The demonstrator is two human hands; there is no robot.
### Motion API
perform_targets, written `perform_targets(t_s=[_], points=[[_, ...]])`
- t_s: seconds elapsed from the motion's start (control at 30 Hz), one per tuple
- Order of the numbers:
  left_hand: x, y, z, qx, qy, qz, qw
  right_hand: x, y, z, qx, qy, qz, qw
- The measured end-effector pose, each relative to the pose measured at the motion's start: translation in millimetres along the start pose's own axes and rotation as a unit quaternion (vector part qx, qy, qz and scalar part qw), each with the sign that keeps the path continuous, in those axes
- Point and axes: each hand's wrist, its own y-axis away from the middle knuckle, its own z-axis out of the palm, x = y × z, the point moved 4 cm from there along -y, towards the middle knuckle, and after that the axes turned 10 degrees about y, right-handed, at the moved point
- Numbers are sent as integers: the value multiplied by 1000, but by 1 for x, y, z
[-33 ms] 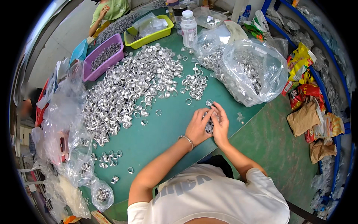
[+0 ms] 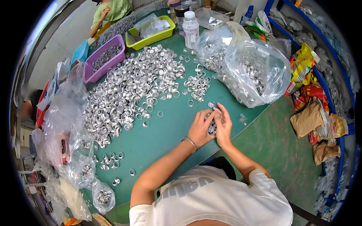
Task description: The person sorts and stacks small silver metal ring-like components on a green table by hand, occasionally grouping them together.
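Note:
Near the table's front edge my two hands are cupped together around several silver metal rings (image 2: 211, 129). My left hand (image 2: 200, 127), with a bracelet on its wrist, curls around the rings from the left. From the right, my right hand (image 2: 224, 130) closes against them, its index finger stretched forward. One ring (image 2: 211, 104) shows right at the fingertips; whether it is held or lies on the table I cannot tell. Just beyond is a small heap of rings (image 2: 198, 87). A large pile of rings (image 2: 132, 83) spreads over the table to the left.
A clear plastic bag of rings (image 2: 260, 71) stands at the right edge. Purple (image 2: 89, 67) and yellow-green (image 2: 151, 40) bins sit at the back beside a white bottle (image 2: 190, 30). Plastic bags (image 2: 64, 124) line the left edge. A person in green (image 2: 117, 10) is at the far left.

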Motion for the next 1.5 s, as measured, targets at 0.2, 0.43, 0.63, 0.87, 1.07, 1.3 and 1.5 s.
perform_targets(t_s=[0.2, 0.43, 0.63, 0.87, 1.07, 1.3, 1.5], points=[[4, 4, 5, -25, -114, 34, 993, -11, -11, -4, -41, 3, -4, 999], [1, 3, 6, -46, -169, 64, 982, -7, -13, 5, -51, 10, -10, 999], [-3, 3, 8, -35, -168, 43, 984, -13, -16, 4, -94, 54, -5, 994], [2, 2, 5, 35, -108, 3, 994, -19, -18, 6, -60, 3, 20, 998], [0, 0, 3, 48, -99, -32, 993, -21, -16, 5, -78, -5, 20, 997], [-5, 2, 2, 112, -68, -40, 991, -21, -6, 13, -73, -15, -39, 996], [-10, 5, -3, 172, -26, -37, 984, -16, -8, 25, -31, -154, 18, 987]])
